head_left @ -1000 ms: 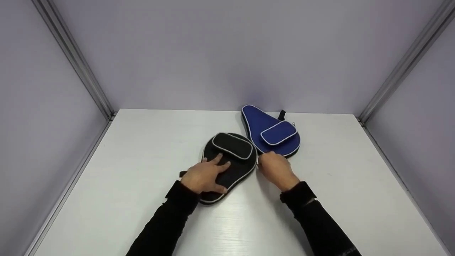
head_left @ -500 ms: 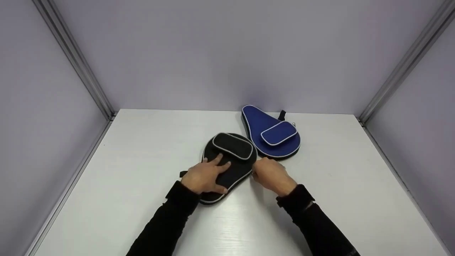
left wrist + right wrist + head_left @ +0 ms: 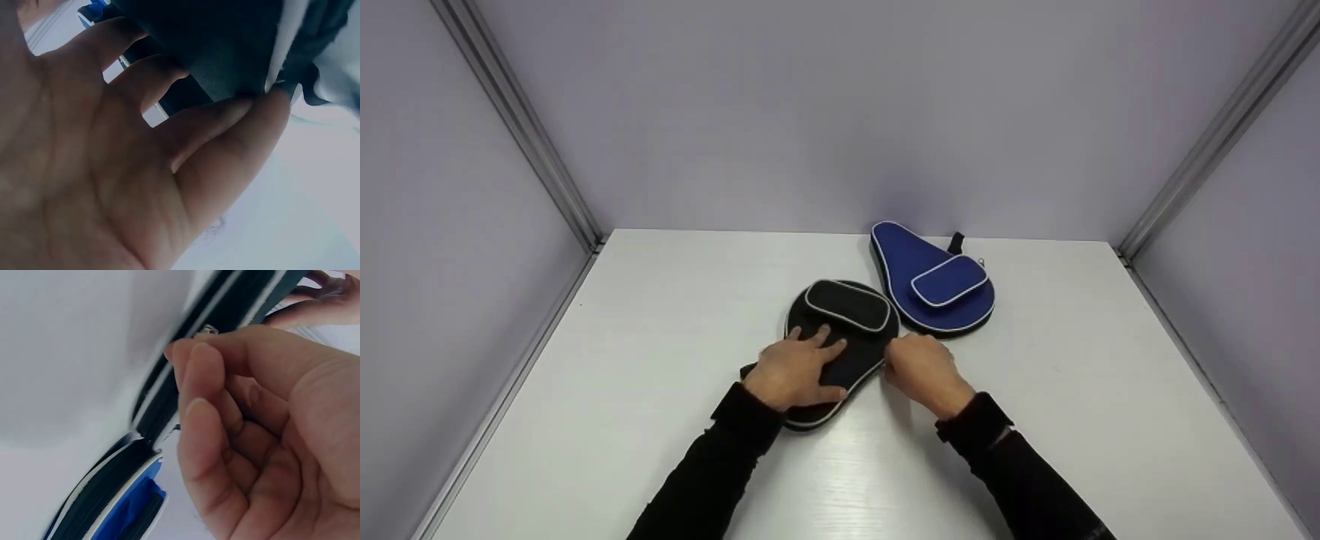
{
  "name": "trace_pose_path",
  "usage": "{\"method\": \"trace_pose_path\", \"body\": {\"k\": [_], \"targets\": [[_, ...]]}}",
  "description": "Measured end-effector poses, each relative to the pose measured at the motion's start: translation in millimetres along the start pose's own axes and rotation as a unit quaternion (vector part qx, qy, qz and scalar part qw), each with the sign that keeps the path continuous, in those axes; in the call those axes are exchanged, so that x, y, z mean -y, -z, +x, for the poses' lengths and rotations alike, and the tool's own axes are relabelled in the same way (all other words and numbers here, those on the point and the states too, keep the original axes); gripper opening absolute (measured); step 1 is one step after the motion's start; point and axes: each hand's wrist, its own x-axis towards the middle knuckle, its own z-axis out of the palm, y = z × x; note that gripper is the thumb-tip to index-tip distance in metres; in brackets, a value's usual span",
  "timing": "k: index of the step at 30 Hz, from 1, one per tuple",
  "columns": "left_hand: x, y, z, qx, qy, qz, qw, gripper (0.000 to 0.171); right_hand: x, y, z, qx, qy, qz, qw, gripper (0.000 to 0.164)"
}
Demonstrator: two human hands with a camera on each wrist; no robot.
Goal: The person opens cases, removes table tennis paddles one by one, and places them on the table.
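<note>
A black table tennis paddle case [image 3: 861,346] with white piping and a raised pocket [image 3: 847,304] lies flat on the table. My left hand [image 3: 795,373] rests on it with spread fingers, pressing near its narrow end; in the left wrist view those fingertips [image 3: 239,107] touch the dark fabric. At the case's right edge, my right hand [image 3: 924,369] has its fingers curled. The right wrist view shows thumb and forefinger pinching at a metal zipper pull [image 3: 210,329] on the side zipper. The pull's tab is hidden between the fingertips.
A blue paddle case [image 3: 901,259] with white piping and its own pocket [image 3: 949,281] lies behind and to the right, right up against the black case's rounded end. A black strap [image 3: 956,242] sticks out near the back wall [image 3: 840,112]. Walls enclose the white table [image 3: 682,300].
My right hand has moved along the black case's edge, left and nearer to me, away from the blue case. The black case has shifted very slightly left. My left hand stays nearly in place.
</note>
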Motion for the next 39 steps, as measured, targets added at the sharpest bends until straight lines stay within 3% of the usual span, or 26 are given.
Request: {"method": "trace_pose_path", "body": {"k": [8, 13, 16, 21, 25, 30, 34, 39], "targets": [[3.8, 2.2, -2.8, 0.011, -0.029, -0.02, 0.9993, 0.083, -12.6, -1.5, 6.2, -0.027, -0.016, -0.003, 1.0, 0.025], [-8.4, 10.8, -10.3, 0.042, -0.041, -0.034, 0.9977, 0.083, -28.0, -1.4, 12.2, -0.043, -0.052, -0.002, 0.998, 0.025], [-14.4, 11.8, -12.7, 0.047, -0.057, -0.036, 0.9966, 0.08, -35.3, -0.9, 14.4, -0.031, -0.07, 0.002, 0.997, 0.021], [-15.7, 12.2, -12.6, -0.005, -0.116, -0.002, 0.9932, 0.063, -40.4, 0.4, 14.9, -0.006, -0.079, 0.012, 0.997, 0.018], [-8.3, 12.5, -5.4, -0.063, -0.183, 0.035, 0.9805, 0.057, -41.1, 0.7, 15.0, -0.001, -0.073, 0.011, 0.997, 0.023], [5.2, 8.4, 7.4, -0.083, -0.23, 0.051, 0.9683, 0.078, -41.7, 1.0, 15.7, 0.005, -0.07, 0.011, 0.997, 0.024], [13.7, -0.4, 13.1, -0.05, -0.229, 0.028, 0.9718, 0.1, -42.1, 0.1, 15.1, 0.008, -0.067, 0.009, 0.998, 0.025], [15.1, -9.7, 16.3, -0.029, -0.219, 0.027, 0.975, 0.101, -41.9, -0.7, 13.2, 0.006, -0.061, 0.009, 0.998, 0.027]]}}
